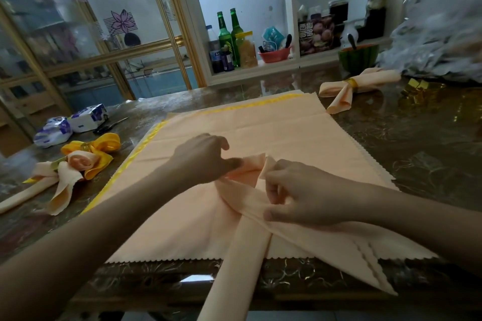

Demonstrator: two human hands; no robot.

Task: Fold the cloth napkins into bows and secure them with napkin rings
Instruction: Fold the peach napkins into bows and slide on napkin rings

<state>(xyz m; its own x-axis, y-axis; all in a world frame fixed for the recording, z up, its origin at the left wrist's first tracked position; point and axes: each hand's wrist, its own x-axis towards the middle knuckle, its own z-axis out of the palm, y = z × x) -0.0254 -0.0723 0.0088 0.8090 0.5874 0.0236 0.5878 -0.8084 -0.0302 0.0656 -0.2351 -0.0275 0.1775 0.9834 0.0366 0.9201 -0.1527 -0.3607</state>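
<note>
A peach napkin folded into a long strip (249, 240) lies crossed over itself on a stack of flat peach napkins (260, 128). Its two tails hang over the table's front edge. My left hand (200, 159) pinches the raised loop at the crossing. To its right, my right hand (294, 193) pinches the strip's upper layer at the crossing. A finished peach bow with a gold ring (352, 88) lies at the back right. More finished bows, peach and yellow (78, 164), lie at the left. Loose gold napkin rings (417, 91) sit at the far right.
Two tissue packs (70, 125) and scissors (109, 125) lie at the back left of the marble table (417, 151). A green melon-shaped bowl (358, 58) and a crinkled plastic bag (438, 34) stand at the back right. Bottles and jars fill the shelf behind.
</note>
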